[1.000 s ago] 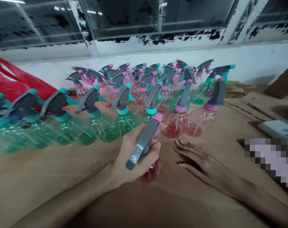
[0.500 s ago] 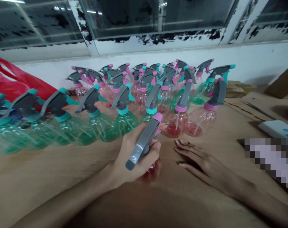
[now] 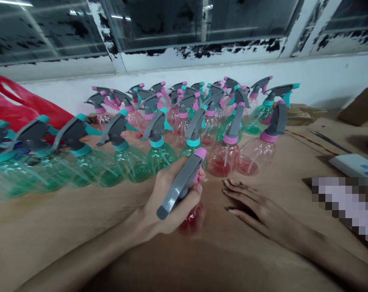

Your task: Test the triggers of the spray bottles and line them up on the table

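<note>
Windows (image 3: 199,22) with dark panes and patchy paint span the top of the view, above a white wall (image 3: 320,75). Below them spreads the brown bench (image 3: 95,231). Across its back stands a crowded cluster of pink and green spray bottles (image 3: 183,123); in front runs a row of teal-collared green bottles (image 3: 133,164), with two pink-collared bottles (image 3: 223,160) at its right end. A red plastic bag (image 3: 47,109) slumps behind the row at far left, and a cardboard box (image 3: 362,107) sits at far right.

The left hand (image 3: 161,184) has its grip closed around the upper part of a pink spray bottle (image 3: 191,221), just in front of the row; the base appears to rest on the bench. The right hand (image 3: 255,205) lies palm down nearby, its grip open, fingers extended, holding nothing. A white box (image 3: 354,164) lies farther right. The held bottle's grey sprayer head (image 3: 184,180) slants across the left hand. Behind the white box are a slim grey tool (image 3: 331,140) and a red-and-yellow wire (image 3: 311,144). Smallest is the sprayer's pink nozzle (image 3: 201,153), aimed away toward the row.
</note>
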Tool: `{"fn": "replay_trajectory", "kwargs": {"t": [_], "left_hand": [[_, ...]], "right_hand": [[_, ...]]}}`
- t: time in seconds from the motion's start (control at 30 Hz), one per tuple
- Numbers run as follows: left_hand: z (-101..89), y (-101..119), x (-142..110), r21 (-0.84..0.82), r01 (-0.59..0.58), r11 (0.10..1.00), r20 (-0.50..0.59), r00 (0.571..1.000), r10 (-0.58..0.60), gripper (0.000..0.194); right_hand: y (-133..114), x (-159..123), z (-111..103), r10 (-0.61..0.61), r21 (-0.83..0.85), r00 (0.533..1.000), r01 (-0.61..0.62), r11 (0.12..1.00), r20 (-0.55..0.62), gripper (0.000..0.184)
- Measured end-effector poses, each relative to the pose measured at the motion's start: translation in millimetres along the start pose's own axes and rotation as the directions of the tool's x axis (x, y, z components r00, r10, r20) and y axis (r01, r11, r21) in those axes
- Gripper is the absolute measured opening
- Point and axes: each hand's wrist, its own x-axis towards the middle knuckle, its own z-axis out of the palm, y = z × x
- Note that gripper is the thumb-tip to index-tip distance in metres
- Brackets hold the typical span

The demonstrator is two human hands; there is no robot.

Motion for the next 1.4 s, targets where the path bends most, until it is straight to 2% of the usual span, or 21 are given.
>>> {"fn": "replay_trajectory", "kwargs": {"t": [0.13, 0.37, 0.87, 1.4], "left_hand": [[1.9, -1.3, -1.1, -0.014, -0.058, 0.998, -0.026, 0.998, 0.058, 0.019], [8.0, -7.3, -4.3, 0.000, -0.014, 1.000, -0.038, 0.999, 0.014, 0.016], [9.0, -6.3, -5.2, 0.014, -0.015, 1.000, -0.063, 0.998, 0.016, 0.005], [8.8, -8.0, -4.5, -0.001, -0.019, 1.000, -0.067, 0.998, 0.019, 0.006]], "right_hand": [[0.3, 0.1, -0.8, -0.009, -0.014, 1.000, 0.009, 1.000, 0.006, 0.045], [2.2, -0.6, 1.0, -0.023, -0.031, 1.000, 0.023, 0.999, 0.000, 0.046], [2.6, 0.0, 1.1, -0.030, -0.026, 1.000, 0.029, 0.999, -0.008, 0.045], [2.8, -0.6, 1.4, -0.017, -0.029, 1.000, 0.017, 0.999, 0.016, 0.046]]}}
